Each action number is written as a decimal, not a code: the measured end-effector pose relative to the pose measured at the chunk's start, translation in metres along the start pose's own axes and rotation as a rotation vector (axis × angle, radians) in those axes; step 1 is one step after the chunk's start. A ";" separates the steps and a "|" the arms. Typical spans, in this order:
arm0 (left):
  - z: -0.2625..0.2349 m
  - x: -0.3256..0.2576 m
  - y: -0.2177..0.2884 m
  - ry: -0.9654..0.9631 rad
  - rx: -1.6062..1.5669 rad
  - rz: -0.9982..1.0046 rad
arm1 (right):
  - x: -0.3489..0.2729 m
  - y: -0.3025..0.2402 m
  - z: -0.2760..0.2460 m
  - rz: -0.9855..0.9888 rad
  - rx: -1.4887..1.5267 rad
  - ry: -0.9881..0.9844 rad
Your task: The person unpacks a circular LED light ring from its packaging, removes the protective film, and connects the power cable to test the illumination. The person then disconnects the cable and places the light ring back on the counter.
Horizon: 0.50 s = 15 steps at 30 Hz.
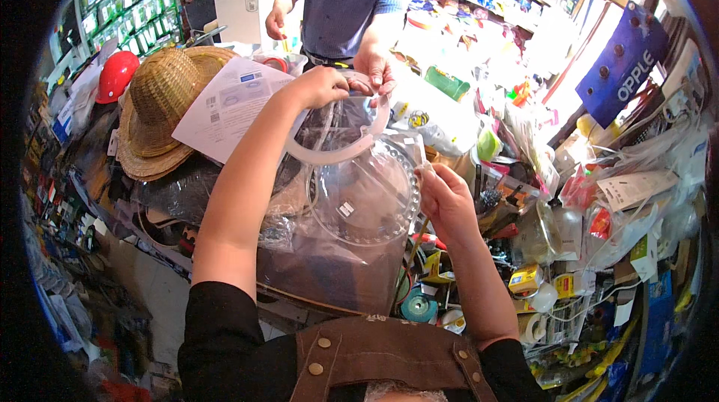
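A translucent white ring is held up over the counter, tilted toward me. My left hand is closed on its far left rim. Across from me, a co-worker's hand touches the far right rim of the same ring. Below the ring hangs a clear plastic bag, and a clear round plate with a beaded rim shows in it. At the plate's right, my right hand pinches the upper right edge of the bag. Film glare partly hides where the ring and bag overlap.
A straw hat and a printed paper sheet lie left on the counter, near a red helmet. The co-worker in a blue shirt stands opposite. Packed goods, small boxes and a bulb crowd the right.
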<state>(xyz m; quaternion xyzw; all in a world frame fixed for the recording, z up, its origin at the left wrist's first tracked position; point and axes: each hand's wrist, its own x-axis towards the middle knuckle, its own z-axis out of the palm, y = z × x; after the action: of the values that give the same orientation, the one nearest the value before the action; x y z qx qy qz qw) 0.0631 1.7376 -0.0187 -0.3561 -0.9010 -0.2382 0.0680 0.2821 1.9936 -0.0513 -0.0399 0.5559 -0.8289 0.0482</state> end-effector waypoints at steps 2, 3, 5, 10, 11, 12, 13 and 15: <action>0.015 -0.020 0.005 0.131 -0.019 0.093 | 0.011 0.007 0.006 -0.028 0.012 -0.004; 0.019 -0.024 0.008 0.130 -0.038 0.053 | 0.019 0.007 0.008 -0.036 0.011 -0.001; 0.028 -0.031 0.012 0.114 -0.090 -0.041 | 0.030 0.012 0.007 -0.026 0.036 0.003; 0.040 -0.048 0.031 0.251 -0.646 -0.076 | 0.051 0.010 0.020 -0.079 0.119 -0.028; 0.045 -0.049 0.041 0.281 -0.738 -0.071 | 0.055 0.009 0.021 -0.094 0.105 -0.026; 0.047 -0.051 0.047 0.318 -0.827 -0.070 | 0.058 0.008 0.024 -0.105 0.091 -0.032; 0.057 -0.049 0.043 0.315 -0.929 -0.039 | 0.061 0.008 0.028 -0.124 0.091 -0.035; 0.065 -0.052 0.048 0.315 -0.967 -0.054 | 0.068 0.010 0.030 -0.125 0.062 -0.025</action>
<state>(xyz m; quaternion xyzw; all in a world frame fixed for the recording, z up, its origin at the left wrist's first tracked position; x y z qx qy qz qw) 0.1369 1.7669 -0.0726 -0.2835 -0.6755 -0.6803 0.0242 0.2188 1.9539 -0.0480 -0.0833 0.5258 -0.8465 0.0043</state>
